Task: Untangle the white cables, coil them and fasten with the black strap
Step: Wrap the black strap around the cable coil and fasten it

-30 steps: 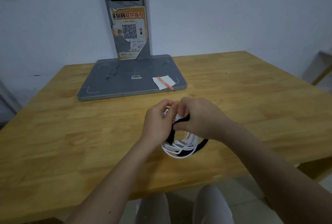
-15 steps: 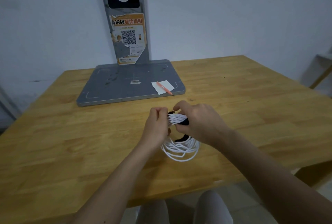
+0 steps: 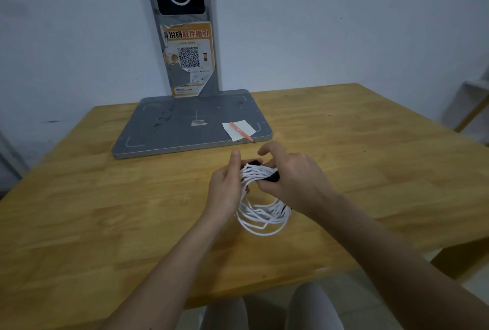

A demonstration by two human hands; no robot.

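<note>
Black strap [image 3: 272, 176] now wrapped round top of white cable coil [image 3: 260, 213], loose tail gone; right hand [image 3: 293, 176] pinching strap at 3 o'clock, left hand [image 3: 227, 189] gripping coil at 9. Fastening nearly done.

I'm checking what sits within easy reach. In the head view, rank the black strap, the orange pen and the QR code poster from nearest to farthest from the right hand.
1. black strap: pinched in the right hand, wrapped around the white cables.
2. orange pen: just beyond the hand, on the paper slip on the grey base.
3. QR code poster: farthest, up on the grey post at the wall.
</note>
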